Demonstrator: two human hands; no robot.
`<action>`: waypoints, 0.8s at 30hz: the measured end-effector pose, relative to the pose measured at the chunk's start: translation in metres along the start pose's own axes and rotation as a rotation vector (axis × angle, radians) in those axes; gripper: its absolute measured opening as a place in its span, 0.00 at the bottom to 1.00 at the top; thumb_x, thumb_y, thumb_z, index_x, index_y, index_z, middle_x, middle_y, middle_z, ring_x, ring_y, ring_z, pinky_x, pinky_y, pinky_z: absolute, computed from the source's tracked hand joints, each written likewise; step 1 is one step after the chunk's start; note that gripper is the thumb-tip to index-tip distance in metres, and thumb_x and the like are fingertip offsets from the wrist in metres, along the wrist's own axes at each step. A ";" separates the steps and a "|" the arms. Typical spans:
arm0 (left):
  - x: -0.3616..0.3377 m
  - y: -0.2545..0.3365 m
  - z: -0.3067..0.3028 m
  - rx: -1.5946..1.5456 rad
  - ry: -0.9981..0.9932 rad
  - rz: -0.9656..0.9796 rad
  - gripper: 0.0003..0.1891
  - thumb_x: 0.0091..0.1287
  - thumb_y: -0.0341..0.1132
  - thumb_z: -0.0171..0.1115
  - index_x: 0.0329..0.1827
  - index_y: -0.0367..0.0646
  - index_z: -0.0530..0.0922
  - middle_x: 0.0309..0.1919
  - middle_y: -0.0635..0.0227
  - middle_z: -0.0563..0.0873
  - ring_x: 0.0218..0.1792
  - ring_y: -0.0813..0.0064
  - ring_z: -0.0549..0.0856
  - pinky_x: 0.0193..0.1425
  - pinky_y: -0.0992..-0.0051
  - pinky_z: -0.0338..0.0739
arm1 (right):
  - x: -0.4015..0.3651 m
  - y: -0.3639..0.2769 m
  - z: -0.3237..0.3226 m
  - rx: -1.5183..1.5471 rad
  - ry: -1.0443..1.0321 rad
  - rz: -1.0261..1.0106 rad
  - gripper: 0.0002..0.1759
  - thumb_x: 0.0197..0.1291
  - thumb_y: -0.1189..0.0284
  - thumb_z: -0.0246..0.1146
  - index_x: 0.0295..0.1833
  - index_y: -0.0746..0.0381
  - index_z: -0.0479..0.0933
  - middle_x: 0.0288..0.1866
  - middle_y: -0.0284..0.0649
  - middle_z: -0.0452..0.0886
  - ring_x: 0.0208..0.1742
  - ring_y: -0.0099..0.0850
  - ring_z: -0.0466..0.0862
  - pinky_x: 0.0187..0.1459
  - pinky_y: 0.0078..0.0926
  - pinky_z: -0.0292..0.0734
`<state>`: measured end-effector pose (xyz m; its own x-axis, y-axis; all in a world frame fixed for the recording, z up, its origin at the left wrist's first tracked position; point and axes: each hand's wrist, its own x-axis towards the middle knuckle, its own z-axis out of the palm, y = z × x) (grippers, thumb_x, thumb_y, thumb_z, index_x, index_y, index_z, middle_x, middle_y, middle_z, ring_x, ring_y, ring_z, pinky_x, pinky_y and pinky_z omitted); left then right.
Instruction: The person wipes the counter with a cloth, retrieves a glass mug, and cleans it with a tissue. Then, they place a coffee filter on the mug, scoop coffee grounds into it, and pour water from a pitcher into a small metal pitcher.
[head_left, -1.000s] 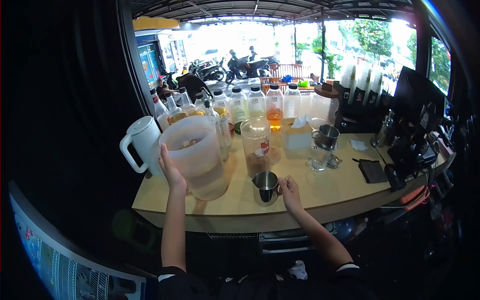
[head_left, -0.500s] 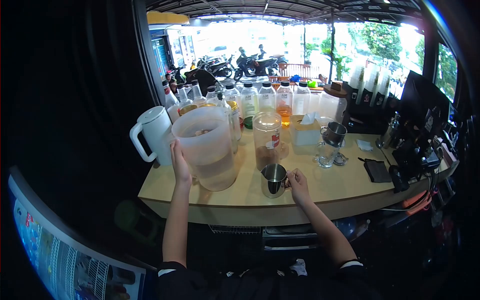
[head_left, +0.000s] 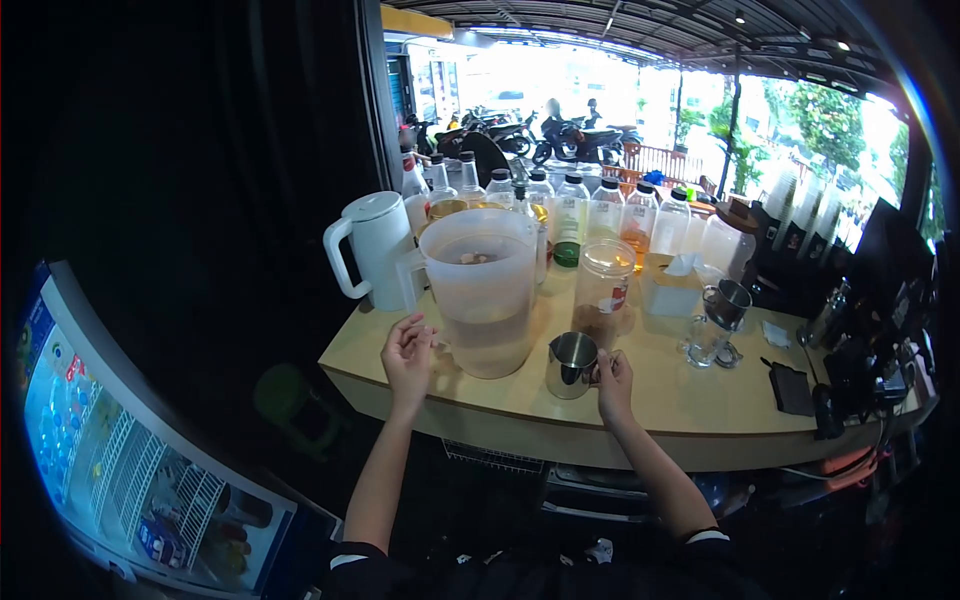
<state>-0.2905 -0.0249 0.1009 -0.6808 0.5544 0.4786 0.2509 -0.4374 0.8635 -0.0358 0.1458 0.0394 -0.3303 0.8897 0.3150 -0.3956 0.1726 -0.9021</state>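
Observation:
A big translucent plastic pitcher (head_left: 485,310) stands on the wooden counter, partly filled with liquid. Just left of its lower side is my left hand (head_left: 408,350), fingers loosely curled apart and holding nothing. My right hand (head_left: 613,378) grips the handle of a small steel jug (head_left: 573,365), which is upright near the counter's front edge. Behind the jug stands a clear container (head_left: 603,290) with brown contents and a red and white label.
A white kettle (head_left: 378,250) is at the left. Capped bottles (head_left: 570,215) line the back. Rightward are a tissue box (head_left: 672,285), a glass mug (head_left: 708,340) with a metal cup above it, and a black pouch (head_left: 790,388). A lit fridge (head_left: 130,460) stands lower left.
My left hand has let go of the pitcher and moved down beside it. The view has turned left, so the counter appears shifted to the right. My right hand still holds the jug.

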 end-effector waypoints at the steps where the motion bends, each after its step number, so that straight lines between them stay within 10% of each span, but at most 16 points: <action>1: 0.000 -0.001 0.004 0.017 -0.027 -0.010 0.26 0.64 0.31 0.59 0.63 0.33 0.63 0.60 0.54 0.70 0.53 0.70 0.77 0.56 0.72 0.73 | 0.002 0.001 -0.001 -0.029 0.004 -0.002 0.14 0.68 0.66 0.52 0.29 0.58 0.61 0.20 0.29 0.67 0.21 0.17 0.70 0.23 0.16 0.65; 5: -0.001 0.013 0.038 0.220 -0.039 0.134 0.41 0.63 0.46 0.59 0.71 0.36 0.47 0.69 0.50 0.56 0.71 0.63 0.54 0.70 0.63 0.51 | 0.006 0.002 -0.006 -0.032 0.005 0.003 0.14 0.68 0.66 0.52 0.29 0.58 0.61 0.20 0.28 0.67 0.21 0.16 0.70 0.23 0.16 0.65; 24: 0.075 0.038 0.072 -0.423 0.004 0.022 0.32 0.62 0.42 0.57 0.68 0.43 0.58 0.61 0.58 0.67 0.61 0.68 0.68 0.65 0.68 0.62 | -0.002 -0.020 -0.065 -0.181 0.059 -0.007 0.14 0.66 0.66 0.55 0.29 0.59 0.64 0.21 0.27 0.67 0.22 0.15 0.67 0.25 0.14 0.65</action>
<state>-0.2828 0.0510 0.1813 -0.6815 0.5389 0.4951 -0.0380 -0.7017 0.7115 0.0284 0.1682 0.0374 -0.2756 0.9106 0.3081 -0.2353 0.2469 -0.9400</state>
